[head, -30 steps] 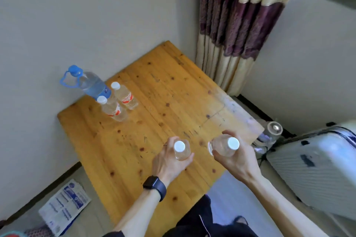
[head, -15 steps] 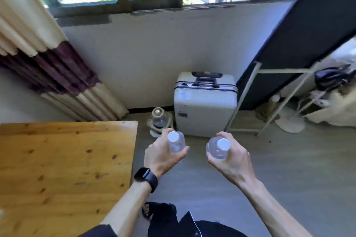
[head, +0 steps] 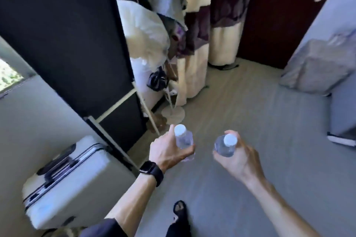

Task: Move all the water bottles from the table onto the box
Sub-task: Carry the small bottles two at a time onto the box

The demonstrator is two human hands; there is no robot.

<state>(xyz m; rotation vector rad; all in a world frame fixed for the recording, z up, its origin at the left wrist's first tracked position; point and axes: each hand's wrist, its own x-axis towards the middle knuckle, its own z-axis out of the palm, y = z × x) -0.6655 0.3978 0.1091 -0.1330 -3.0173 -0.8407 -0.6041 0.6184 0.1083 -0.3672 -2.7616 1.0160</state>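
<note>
Bottles are in transit, one (head: 183, 139) gripped in the left hand (head: 168, 152), one (head: 225, 144) in the right hand (head: 237, 159), over open floor; next, locate the unseen box.

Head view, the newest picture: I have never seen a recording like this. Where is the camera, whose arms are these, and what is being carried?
There is no machine here. The camera sits on a person's head and looks forward and down, so the two bare arms reaching in from the bottom edge are that person's own. The left hand, with a black smartwatch on its wrist, grips a small clear water bottle with a white cap. The right hand grips a second bottle of the same kind. Both are held above the grey floor, touching nothing else. At lower left stands a white suitcase; a cream and purple curtain hangs at the far side. Neither the table nor the box shows in this picture.
</note>
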